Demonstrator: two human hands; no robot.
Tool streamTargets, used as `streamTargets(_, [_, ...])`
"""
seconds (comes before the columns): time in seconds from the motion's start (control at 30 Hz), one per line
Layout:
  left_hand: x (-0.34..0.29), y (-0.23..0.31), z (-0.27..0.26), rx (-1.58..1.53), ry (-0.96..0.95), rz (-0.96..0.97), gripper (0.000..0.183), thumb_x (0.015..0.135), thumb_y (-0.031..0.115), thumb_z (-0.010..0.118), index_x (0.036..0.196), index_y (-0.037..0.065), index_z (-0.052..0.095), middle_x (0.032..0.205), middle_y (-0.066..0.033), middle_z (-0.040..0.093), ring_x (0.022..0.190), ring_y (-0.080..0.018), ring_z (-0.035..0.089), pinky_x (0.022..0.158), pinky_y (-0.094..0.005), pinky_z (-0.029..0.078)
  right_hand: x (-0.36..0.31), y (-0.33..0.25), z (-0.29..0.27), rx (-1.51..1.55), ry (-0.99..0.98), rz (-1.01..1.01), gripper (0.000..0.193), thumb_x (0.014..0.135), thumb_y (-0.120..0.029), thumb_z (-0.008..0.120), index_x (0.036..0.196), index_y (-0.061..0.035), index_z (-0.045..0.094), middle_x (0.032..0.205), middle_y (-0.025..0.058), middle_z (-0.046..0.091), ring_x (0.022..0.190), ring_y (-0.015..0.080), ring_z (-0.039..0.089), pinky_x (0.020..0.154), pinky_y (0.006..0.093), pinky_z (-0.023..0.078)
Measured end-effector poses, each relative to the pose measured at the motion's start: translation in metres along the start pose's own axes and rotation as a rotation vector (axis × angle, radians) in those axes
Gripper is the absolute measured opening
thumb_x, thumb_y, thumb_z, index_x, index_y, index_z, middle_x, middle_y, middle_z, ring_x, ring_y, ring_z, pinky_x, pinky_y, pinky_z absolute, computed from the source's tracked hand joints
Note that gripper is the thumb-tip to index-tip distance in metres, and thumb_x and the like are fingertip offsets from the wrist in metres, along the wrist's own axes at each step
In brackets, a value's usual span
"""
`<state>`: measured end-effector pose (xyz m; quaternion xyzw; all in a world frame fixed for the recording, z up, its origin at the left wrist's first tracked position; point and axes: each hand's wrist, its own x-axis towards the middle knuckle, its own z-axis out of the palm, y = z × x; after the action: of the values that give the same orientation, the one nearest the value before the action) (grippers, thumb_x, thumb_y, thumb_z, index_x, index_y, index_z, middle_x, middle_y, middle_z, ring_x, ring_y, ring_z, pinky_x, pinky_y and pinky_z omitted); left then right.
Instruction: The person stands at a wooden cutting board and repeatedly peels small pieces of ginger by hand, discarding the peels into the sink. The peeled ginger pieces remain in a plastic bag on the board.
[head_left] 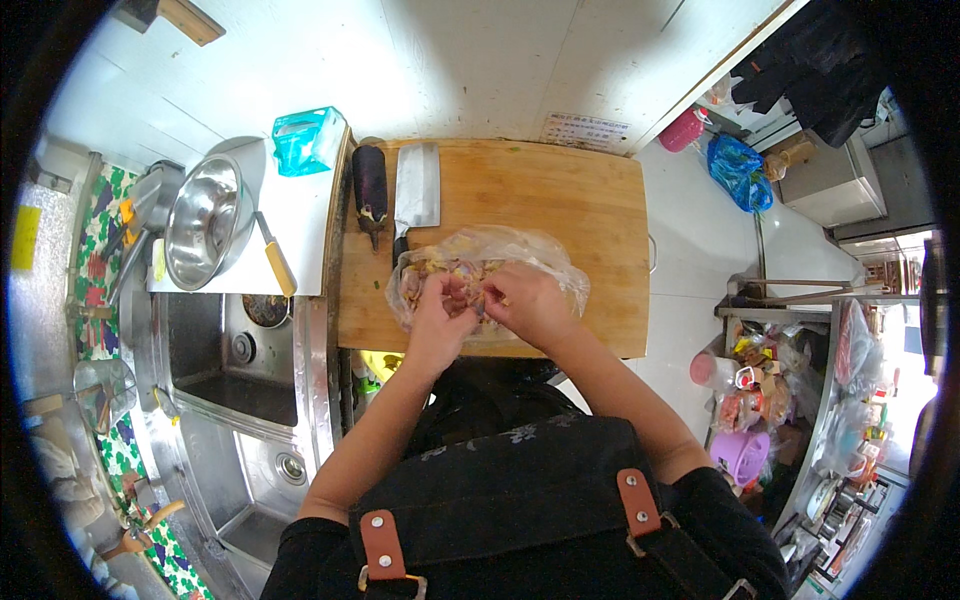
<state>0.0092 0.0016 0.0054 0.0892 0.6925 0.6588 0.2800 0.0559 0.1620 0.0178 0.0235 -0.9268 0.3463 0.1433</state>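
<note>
A clear plastic bag [555, 262] lies open near the front edge of the wooden board [540, 190]. Small yellowish and pinkish-purple pieces [466, 270] fill it; their kind is too unclear to name. Over the bag, my left hand [443, 312] has its fingers curled in among the pieces. Close beside it, my right hand [527, 306] pinches with thumb and fingers; whatever lies between the fingertips is too small to tell. Beyond the bag, to the left, rest a cleaver [418, 188] with a dark handle and a dark purple eggplant [370, 190].
Left of the board stand a steel bowl [205, 220], a peeler-like tool with a yellow handle [276, 262] and a turquoise package [306, 141]. A steel double sink [310, 400] lies nearer. Crowded shelves [775, 315] and a blue bag [738, 172] are at the right.
</note>
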Motion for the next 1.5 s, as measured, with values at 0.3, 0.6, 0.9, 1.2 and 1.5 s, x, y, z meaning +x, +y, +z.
streamTargets(0.3, [-0.005,0.004,-0.007,-0.075,0.036,-0.126,0.026,0.083,0.002,0.060,0.104,0.006,0.046,0.096,-0.0025,0.051,0.091,-0.0120,0.052,0.081,-0.0262,0.043,0.005,-0.002,-0.015,0.115,0.062,0.240,0.010,0.072,-0.012,0.064,0.079,-0.0047,0.062,0.073,0.0112,0.060,0.066,0.0306,0.059,0.060,0.0360,0.048])
streamTargets(0.6, [-0.001,0.003,-0.013,-0.193,0.047,-0.209,0.034,0.077,-0.002,0.062,0.107,0.005,0.046,0.101,-0.0044,0.049,0.093,-0.0133,0.049,0.085,-0.0260,0.042,-0.002,-0.006,-0.016,0.172,-0.077,0.137,0.006,0.074,-0.006,0.051,0.077,-0.0031,0.056,0.074,0.0144,0.057,0.073,0.0338,0.057,0.064,0.0398,0.046])
streamTargets(0.9, [-0.003,0.011,-0.006,-0.094,0.011,-0.091,0.037,0.078,-0.006,0.058,0.109,0.006,0.043,0.109,-0.0059,0.044,0.100,-0.0161,0.051,0.090,-0.0292,0.044,-0.001,-0.007,-0.007,0.044,-0.120,0.101,0.015,0.079,-0.021,0.060,0.081,-0.0056,0.060,0.081,0.0134,0.060,0.082,0.0323,0.058,0.068,0.0424,0.048])
streamTargets(1.2, [-0.001,0.012,-0.008,0.010,-0.087,-0.022,0.038,0.079,-0.007,0.058,0.110,0.006,0.039,0.106,-0.0066,0.043,0.099,-0.0155,0.053,0.084,-0.0274,0.048,0.003,-0.007,-0.007,0.123,-0.131,-0.024,0.014,0.074,-0.019,0.066,0.085,-0.0098,0.066,0.082,0.0067,0.061,0.085,0.0281,0.059,0.073,0.0376,0.049])
streamTargets(1.5, [0.002,0.011,-0.006,0.123,-0.079,0.008,0.034,0.079,-0.005,0.057,0.107,0.004,0.039,0.099,-0.0066,0.046,0.091,-0.0146,0.056,0.078,-0.0259,0.048,0.009,-0.009,-0.006,-0.085,-0.108,-0.164,0.010,0.072,-0.018,0.064,0.074,-0.0084,0.059,0.075,0.0087,0.058,0.077,0.0284,0.059,0.068,0.0386,0.049])
